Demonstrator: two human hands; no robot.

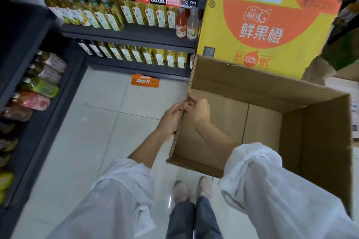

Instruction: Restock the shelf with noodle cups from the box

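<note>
Box (275,122) at right of frame looked empty, no noodle cups visible | left hand (172,116) and right hand (197,109) together, gripped its left wall | restocking seemingly done

Both hands meet on the left wall of an open brown box (268,122): the left hand (172,117) grips its outer face, the right hand (197,109) curls over the rim from inside. Beyond the fingers (189,101) stands a yellow-orange carton (262,29); left of them, tiled floor (101,114) and bottle shelves (126,31).
</note>
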